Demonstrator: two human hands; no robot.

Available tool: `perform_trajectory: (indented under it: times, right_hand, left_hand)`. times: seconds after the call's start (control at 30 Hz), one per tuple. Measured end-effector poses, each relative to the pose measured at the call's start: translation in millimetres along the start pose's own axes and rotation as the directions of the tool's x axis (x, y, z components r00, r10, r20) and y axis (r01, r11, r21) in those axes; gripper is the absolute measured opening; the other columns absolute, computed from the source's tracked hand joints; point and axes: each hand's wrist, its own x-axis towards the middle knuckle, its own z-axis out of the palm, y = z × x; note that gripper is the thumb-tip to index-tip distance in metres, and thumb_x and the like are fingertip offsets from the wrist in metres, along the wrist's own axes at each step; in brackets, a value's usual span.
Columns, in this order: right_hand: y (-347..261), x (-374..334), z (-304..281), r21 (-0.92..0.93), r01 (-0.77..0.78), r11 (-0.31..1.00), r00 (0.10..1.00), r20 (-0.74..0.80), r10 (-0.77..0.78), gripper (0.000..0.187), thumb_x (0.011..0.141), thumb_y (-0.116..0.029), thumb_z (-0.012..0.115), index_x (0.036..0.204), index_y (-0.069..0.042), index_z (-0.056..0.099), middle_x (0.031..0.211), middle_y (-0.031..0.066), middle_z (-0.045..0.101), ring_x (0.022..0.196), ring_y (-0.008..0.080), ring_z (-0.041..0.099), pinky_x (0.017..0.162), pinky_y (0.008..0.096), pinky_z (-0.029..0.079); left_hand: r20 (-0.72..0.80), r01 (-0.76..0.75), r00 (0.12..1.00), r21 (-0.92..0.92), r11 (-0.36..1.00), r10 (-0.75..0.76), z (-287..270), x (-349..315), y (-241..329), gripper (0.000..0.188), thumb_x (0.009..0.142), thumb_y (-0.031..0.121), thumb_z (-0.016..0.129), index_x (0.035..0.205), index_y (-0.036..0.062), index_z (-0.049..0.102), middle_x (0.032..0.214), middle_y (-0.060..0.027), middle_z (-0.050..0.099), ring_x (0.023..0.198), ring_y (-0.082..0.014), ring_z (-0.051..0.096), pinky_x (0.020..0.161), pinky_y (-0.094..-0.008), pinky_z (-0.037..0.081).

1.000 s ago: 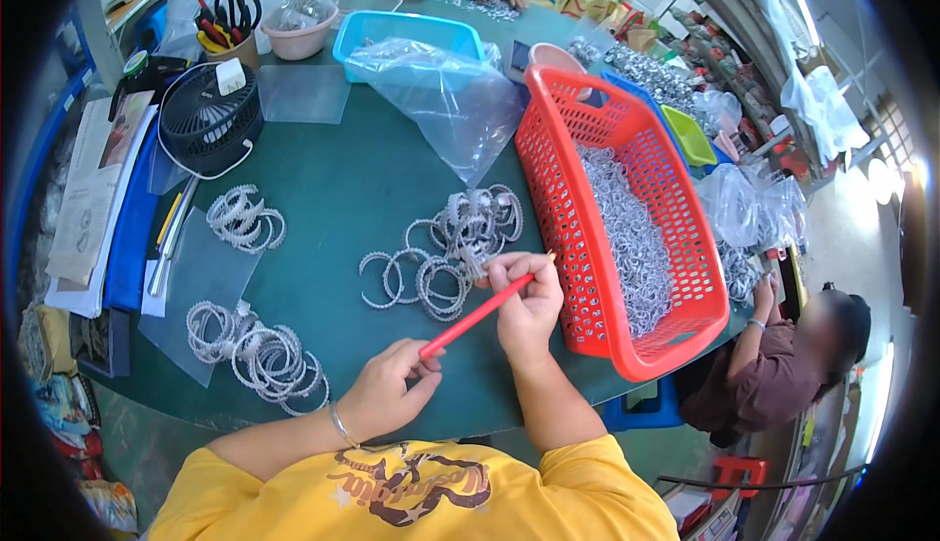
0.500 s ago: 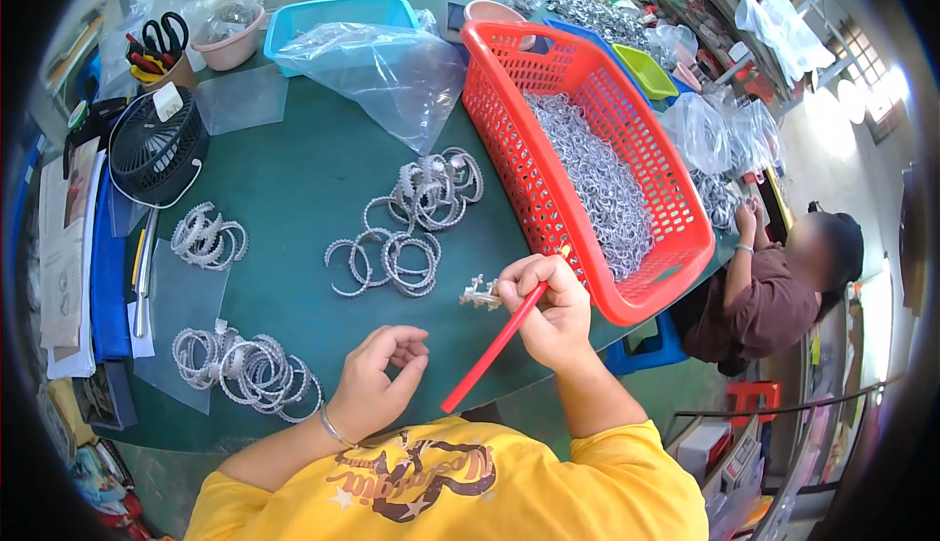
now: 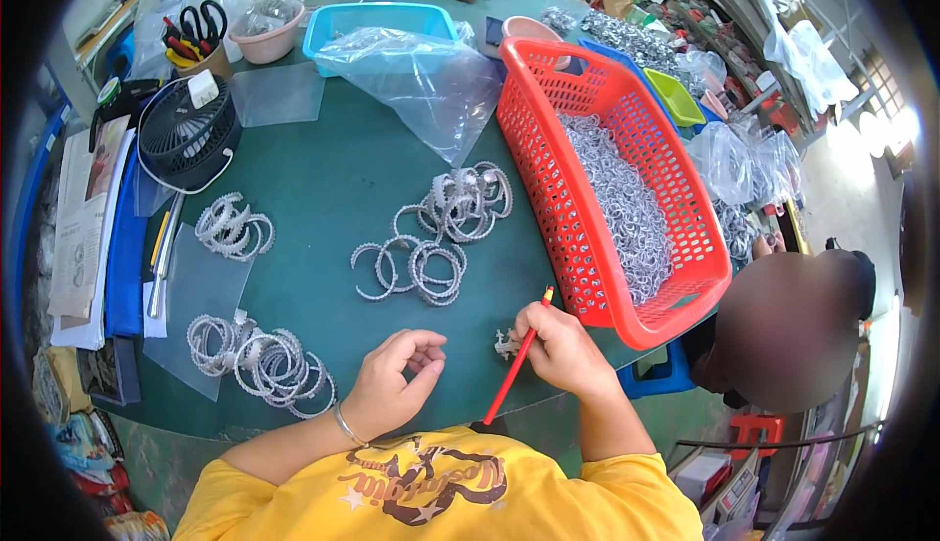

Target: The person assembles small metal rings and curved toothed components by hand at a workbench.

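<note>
My right hand [image 3: 565,350] grips a slim red stick [image 3: 512,376] shaped like a pen or pencil, its yellow tip pointing up and away. A small pale, jagged metal piece [image 3: 506,343] sticks out at the same hand's fingertips, apparently pinched there; its exact kind is unclear. Over the table's near edge is my left hand [image 3: 397,375], holding nothing visible, fingers loosely curled and thumb apart. Beyond both hands, several silvery open rings like cuff bracelets [image 3: 438,277] lie on the green table [image 3: 323,179]. More such bracelets [image 3: 279,370] are left of my left hand.
A red perforated basket [image 3: 627,321] full of small silvery rings [image 3: 627,218] stands at right. Farther back are a blue tub [image 3: 382,17] and clear plastic bag [image 3: 421,91]. A black fan [image 3: 189,135] and papers [image 3: 93,218] line the left. A person [image 3: 783,330] sits at right.
My right hand has drawn slightly nearer to me with the red stick, which now stands steeper. The view has shifted a little. The person at right leans closer to the table.
</note>
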Motion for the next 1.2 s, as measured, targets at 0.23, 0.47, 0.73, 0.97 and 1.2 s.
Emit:
perform_trajectory:
  times: [0.23, 0.47, 0.73, 0.97, 1.2]
  right_hand:
    - [12.6, 6.4, 12.1, -0.377, 0.095, 0.921, 0.984, -0.107, -0.145, 0.016, 0.067, 0.007, 0.056, 0.076, -0.004, 0.048, 0.074, 0.0141, 0.056, 0.07, 0.0328, 0.058, 0.059, 0.0393, 0.047]
    - [-1.8, 26.5, 36.2, -0.106, 0.223, 0.969, 0.93, -0.276, -0.244, 0.028, 0.063, 0.006, 0.071, 0.071, -0.003, 0.045, 0.081, 0.015, 0.06, 0.071, 0.029, 0.057, 0.06, 0.0344, 0.047]
    - [3.8, 67.8, 57.1, -0.148, 0.213, 0.966, 0.956, -0.172, -0.237, 0.027, 0.063, 0.001, 0.071, 0.071, -0.005, 0.046, 0.075, 0.0075, 0.058, 0.072, 0.0294, 0.056, 0.075, 0.0376, 0.041]
    - [-10.6, 46.0, 37.2, 0.831, -0.039, 0.554, 0.973, 0.158, -0.168, 0.017, 0.081, 0.007, 0.053, 0.08, -0.005, 0.042, 0.086, 0.0117, 0.054, 0.067, 0.012, 0.055, 0.06, 0.021, 0.046]
    - [-4.3, 23.0, 42.2, 0.861, 0.014, 0.508, 1.0, 0.001, -0.029, 0.027, 0.074, 0.006, 0.064, 0.082, -0.006, 0.041, 0.091, 0.0141, 0.057, 0.079, 0.0137, 0.056, 0.068, 0.0239, 0.048]
  left_hand:
    - [0.001, -0.024, 1.0, 0.02, 1.0, 0.024, -1.5, 1.8, -1.2, 0.023, 0.08, 0.0, 0.058, 0.103, 0.0014, 0.054, 0.086, -0.0063, 0.059, 0.074, -0.0112, 0.057, 0.065, -0.0229, 0.047]
    - [-0.105, 0.062, 0.991, -0.149, 0.987, -0.078, -0.9, 3.6, -9.4, 0.017, 0.083, -0.004, 0.052, 0.1, -0.0007, 0.053, 0.088, -0.0055, 0.057, 0.078, -0.0114, 0.058, 0.069, -0.0225, 0.047]
    - [-0.338, -0.104, 0.94, -0.162, 0.981, 0.044, -4.0, 7.8, -17.7, 0.026, 0.081, -0.011, 0.049, 0.104, -0.0014, 0.048, 0.109, -0.0085, 0.043, 0.086, -0.0127, 0.056, 0.075, -0.0228, 0.046]
    - [-0.281, -0.137, 0.947, 0.087, 0.987, 0.156, -10.8, 6.7, -5.0, 0.039, 0.077, -0.006, 0.06, 0.115, 0.0021, 0.052, 0.108, -0.0103, 0.05, 0.079, -0.0121, 0.056, 0.068, -0.022, 0.047]
    - [-0.204, 0.011, 0.978, -0.178, 0.984, -0.048, -3.9, 0.4, -2.3, 0.017, 0.082, -0.001, 0.061, 0.098, -0.0041, 0.059, 0.083, -0.0045, 0.055, 0.064, -0.0063, 0.054, 0.054, -0.0177, 0.044]
